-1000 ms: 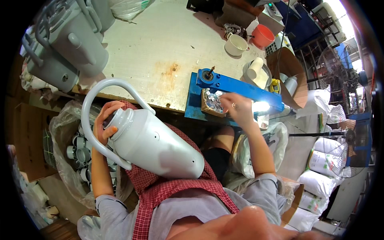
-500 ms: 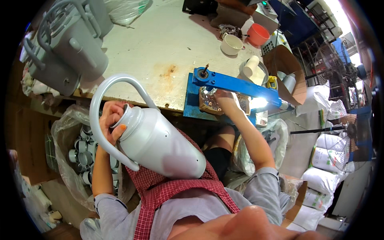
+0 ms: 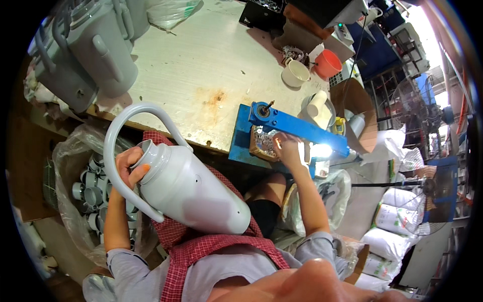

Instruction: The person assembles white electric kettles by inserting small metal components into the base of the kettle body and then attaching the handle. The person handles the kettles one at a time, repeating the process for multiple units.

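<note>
Grey and shiny, a big round pot with a looped handle lies tilted across the person's lap. Its open mouth points up to the left, and its bottom end is down on the right. It leans on a red checked cloth apron. One small dark hole shows on its side, and another is near its bottom end.

The left hand is closed on the rim of the pot, with the fingers curled at the mouth and the orange-nailed thumb pressed outside the neck. The looped handle goes around in front of this wrist.

The right hand is at a small brown box of tiny silvery bits. Its fingers are bent, but I cannot tell if they pinch one of the bits. The little box sits on the flat base of a blue metal machine, just beside its long arm. A bright white light shines near the right hand.

Up on the pale, worn table, more grey pots stand at the left. A cream cup and a red plastic bowl sit near each other at the far right. Down by the left arm, a clear plastic bag holds lots of grey rings.
</note>
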`<state>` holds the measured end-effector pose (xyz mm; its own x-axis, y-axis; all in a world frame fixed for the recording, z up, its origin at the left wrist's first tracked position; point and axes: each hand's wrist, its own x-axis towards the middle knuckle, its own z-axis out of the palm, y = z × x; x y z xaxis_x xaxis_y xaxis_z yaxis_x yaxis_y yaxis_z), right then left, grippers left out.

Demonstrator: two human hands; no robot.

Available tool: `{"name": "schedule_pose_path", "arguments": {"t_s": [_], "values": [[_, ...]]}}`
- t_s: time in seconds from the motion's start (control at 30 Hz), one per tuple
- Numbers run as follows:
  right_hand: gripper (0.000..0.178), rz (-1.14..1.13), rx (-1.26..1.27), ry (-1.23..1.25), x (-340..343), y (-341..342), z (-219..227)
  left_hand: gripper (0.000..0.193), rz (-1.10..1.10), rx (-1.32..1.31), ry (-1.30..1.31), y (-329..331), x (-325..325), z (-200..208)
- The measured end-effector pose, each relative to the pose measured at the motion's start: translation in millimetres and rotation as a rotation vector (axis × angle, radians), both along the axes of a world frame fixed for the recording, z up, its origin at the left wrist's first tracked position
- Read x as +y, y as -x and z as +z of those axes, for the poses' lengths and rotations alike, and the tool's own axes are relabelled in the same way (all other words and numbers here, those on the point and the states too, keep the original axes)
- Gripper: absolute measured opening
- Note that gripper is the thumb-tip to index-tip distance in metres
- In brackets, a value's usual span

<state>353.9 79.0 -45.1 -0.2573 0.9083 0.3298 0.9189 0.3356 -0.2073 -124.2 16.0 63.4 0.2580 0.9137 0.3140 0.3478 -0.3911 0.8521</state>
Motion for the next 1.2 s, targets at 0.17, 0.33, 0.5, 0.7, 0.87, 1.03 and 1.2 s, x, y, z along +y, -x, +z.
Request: {"name": "schedule_pose_path", "arguments": {"t_s": [0.17, 0.33, 0.5, 0.7, 0.87, 1.03, 1.2], "values": [[0.015, 0.154, 0.099, -0.005, -23.5, 25.3, 49.7, 0.043, 0.038, -0.017, 0.029, -2.2, -2.2, -2.0], [0.026, 0.306, 0.393, -0.253, -15.6, 58.1, 142.2, 0.054, 0.035, 0.006, 0.020, -2.6, 1.2, -5.5], [0.021, 0.304, 0.356, -0.530, 37.1, 80.2, 160.3, 0.053, -0.012, 0.041, 0.029, 2.0, 4.9, -1.3], [0.022, 0.361, 0.256, -0.529, 39.2, 82.3, 153.7, 0.042, -0.053, 0.014, -0.053, 7.0, 6.2, -5.8], [0.026, 0.399, 0.089, -0.591, 36.4, 72.3, 155.6, 0.036, 0.414, -0.182, -0.073, 27.9, -10.7, -23.6], [0.035, 0.305, 0.567, -0.230, -10.2, 68.1, 141.8, 0.044, 0.878, -0.391, 0.082, 51.5, -42.1, -27.0], [0.044, 0.308, 0.718, 0.165, -51.0, 85.1, 118.2, 0.048, 0.847, -0.372, -0.047, 35.6, -8.2, -37.7]]}}
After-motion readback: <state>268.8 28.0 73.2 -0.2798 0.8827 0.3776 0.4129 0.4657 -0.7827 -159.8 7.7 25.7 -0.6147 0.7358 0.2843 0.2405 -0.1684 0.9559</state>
